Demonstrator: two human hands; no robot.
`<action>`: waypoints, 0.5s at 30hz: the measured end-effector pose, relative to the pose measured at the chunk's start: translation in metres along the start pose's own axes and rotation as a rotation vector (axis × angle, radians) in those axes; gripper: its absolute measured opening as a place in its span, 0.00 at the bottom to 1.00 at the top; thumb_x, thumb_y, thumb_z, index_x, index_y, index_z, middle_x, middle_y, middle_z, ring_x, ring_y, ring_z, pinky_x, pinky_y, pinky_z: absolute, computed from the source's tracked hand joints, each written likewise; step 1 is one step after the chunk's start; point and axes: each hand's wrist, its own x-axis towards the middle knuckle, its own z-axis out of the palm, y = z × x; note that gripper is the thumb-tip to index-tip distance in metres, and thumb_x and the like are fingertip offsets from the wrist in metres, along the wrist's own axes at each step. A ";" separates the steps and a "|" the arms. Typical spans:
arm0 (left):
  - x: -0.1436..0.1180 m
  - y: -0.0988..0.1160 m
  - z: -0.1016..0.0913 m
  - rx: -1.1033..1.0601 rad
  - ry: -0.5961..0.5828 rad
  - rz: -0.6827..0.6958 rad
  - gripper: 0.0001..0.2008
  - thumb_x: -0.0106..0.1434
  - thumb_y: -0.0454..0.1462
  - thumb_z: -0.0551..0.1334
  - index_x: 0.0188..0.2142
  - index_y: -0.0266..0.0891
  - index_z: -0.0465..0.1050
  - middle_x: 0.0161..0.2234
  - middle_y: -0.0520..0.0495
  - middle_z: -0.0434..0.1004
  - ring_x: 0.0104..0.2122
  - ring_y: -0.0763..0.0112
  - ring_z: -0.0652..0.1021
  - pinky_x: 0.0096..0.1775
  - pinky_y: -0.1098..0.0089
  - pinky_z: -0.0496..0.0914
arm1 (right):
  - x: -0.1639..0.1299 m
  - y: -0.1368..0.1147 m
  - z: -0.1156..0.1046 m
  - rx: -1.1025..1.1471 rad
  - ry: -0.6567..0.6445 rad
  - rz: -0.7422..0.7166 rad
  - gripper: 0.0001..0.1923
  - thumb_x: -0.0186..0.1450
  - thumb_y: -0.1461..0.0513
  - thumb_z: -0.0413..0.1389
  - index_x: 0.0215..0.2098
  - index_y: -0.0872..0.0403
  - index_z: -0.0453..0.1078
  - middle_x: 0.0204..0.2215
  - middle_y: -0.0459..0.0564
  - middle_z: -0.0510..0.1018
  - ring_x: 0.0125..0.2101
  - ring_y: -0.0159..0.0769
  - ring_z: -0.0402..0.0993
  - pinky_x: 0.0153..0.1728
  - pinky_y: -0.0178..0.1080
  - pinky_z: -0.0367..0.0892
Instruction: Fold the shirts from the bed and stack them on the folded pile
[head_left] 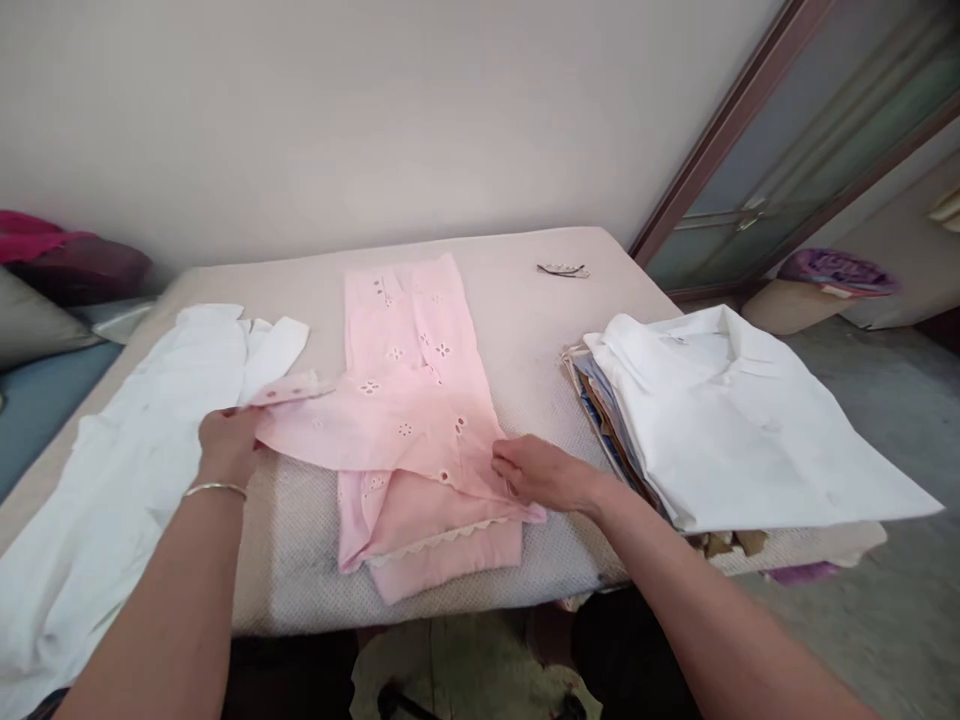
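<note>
A pink garment with cut-out flower embroidery lies partly folded in the middle of the padded surface. A scalloped lace edge shows near its front. My left hand, with a bangle on the wrist, is closed on a flap of it and pulls that flap out to the left, over the edge of a white garment. My right hand is closed on the pink cloth at its right side, low down. The fingertips of both hands are partly hidden by cloth and knuckles.
On the right stands a pile of folded clothes with a white collared shirt on top, overhanging the edge. Eyeglasses lie near the back. A plain wall rises behind; a bin stands on the floor at right.
</note>
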 end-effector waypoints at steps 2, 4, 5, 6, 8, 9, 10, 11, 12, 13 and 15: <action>-0.008 0.000 -0.001 0.167 0.017 0.094 0.39 0.60 0.43 0.64 0.67 0.37 0.55 0.51 0.33 0.74 0.47 0.45 0.78 0.45 0.51 0.73 | 0.002 -0.006 0.004 -0.078 -0.022 0.011 0.16 0.73 0.57 0.47 0.38 0.55 0.74 0.40 0.60 0.81 0.39 0.45 0.78 0.35 0.39 0.62; -0.013 0.000 0.001 0.363 0.008 0.232 0.39 0.60 0.45 0.63 0.68 0.43 0.53 0.57 0.31 0.69 0.49 0.42 0.77 0.46 0.50 0.72 | 0.007 -0.009 0.008 -0.129 0.022 0.069 0.16 0.72 0.57 0.47 0.37 0.55 0.74 0.40 0.62 0.81 0.41 0.49 0.78 0.36 0.41 0.63; -0.015 0.001 0.002 0.432 -0.008 0.285 0.35 0.63 0.45 0.60 0.68 0.44 0.55 0.58 0.31 0.67 0.49 0.43 0.77 0.46 0.50 0.72 | 0.011 -0.009 0.010 -0.129 0.085 0.115 0.17 0.73 0.56 0.46 0.38 0.55 0.74 0.39 0.62 0.81 0.41 0.49 0.79 0.37 0.42 0.63; -0.015 0.001 0.003 0.465 -0.028 0.316 0.32 0.64 0.45 0.58 0.66 0.45 0.58 0.58 0.32 0.67 0.48 0.44 0.77 0.46 0.52 0.72 | 0.016 -0.009 0.010 -0.115 0.170 0.169 0.18 0.74 0.55 0.45 0.40 0.55 0.73 0.39 0.61 0.81 0.40 0.49 0.79 0.37 0.42 0.63; -0.013 0.000 0.005 0.479 -0.049 0.317 0.26 0.67 0.47 0.54 0.62 0.44 0.65 0.54 0.33 0.70 0.46 0.46 0.78 0.45 0.53 0.71 | 0.029 -0.006 0.011 -0.073 0.357 0.291 0.20 0.75 0.52 0.42 0.46 0.55 0.70 0.40 0.60 0.81 0.40 0.48 0.79 0.37 0.42 0.63; -0.011 0.000 0.005 0.469 -0.050 0.314 0.24 0.67 0.47 0.53 0.59 0.44 0.68 0.52 0.34 0.71 0.46 0.46 0.78 0.45 0.53 0.71 | 0.036 -0.005 0.010 -0.048 0.427 0.342 0.21 0.76 0.50 0.41 0.48 0.54 0.69 0.41 0.60 0.80 0.40 0.47 0.79 0.37 0.42 0.63; -0.009 -0.001 0.005 0.446 -0.047 0.311 0.23 0.68 0.48 0.52 0.56 0.44 0.70 0.50 0.35 0.73 0.45 0.47 0.78 0.44 0.54 0.71 | 0.043 -0.003 0.010 -0.020 0.468 0.375 0.22 0.75 0.48 0.41 0.48 0.54 0.68 0.42 0.60 0.80 0.40 0.47 0.78 0.37 0.41 0.63; -0.007 -0.001 0.004 0.406 -0.045 0.302 0.22 0.68 0.49 0.51 0.53 0.43 0.73 0.47 0.36 0.75 0.44 0.48 0.78 0.44 0.54 0.71 | 0.050 -0.002 0.010 0.010 0.480 0.391 0.23 0.75 0.47 0.41 0.48 0.54 0.68 0.43 0.60 0.80 0.41 0.47 0.78 0.37 0.41 0.63; -0.005 -0.001 0.004 0.338 -0.042 0.278 0.21 0.69 0.50 0.51 0.49 0.42 0.74 0.43 0.37 0.76 0.44 0.49 0.78 0.44 0.56 0.72 | 0.057 -0.001 0.010 0.038 0.472 0.391 0.23 0.75 0.47 0.41 0.46 0.54 0.68 0.43 0.60 0.80 0.42 0.46 0.78 0.38 0.41 0.63; -0.003 -0.001 0.003 0.234 -0.037 0.231 0.21 0.69 0.51 0.51 0.46 0.41 0.75 0.40 0.39 0.77 0.42 0.51 0.78 0.43 0.58 0.72 | 0.063 0.000 0.010 0.060 0.459 0.381 0.22 0.76 0.48 0.41 0.45 0.54 0.69 0.43 0.59 0.80 0.42 0.46 0.78 0.38 0.41 0.63; -0.002 0.001 0.003 -0.089 -0.014 0.043 0.19 0.68 0.50 0.54 0.42 0.39 0.75 0.35 0.42 0.78 0.39 0.57 0.79 0.39 0.63 0.73 | 0.072 0.002 0.011 0.077 0.450 0.363 0.20 0.76 0.52 0.41 0.44 0.53 0.70 0.41 0.58 0.81 0.42 0.45 0.78 0.38 0.40 0.62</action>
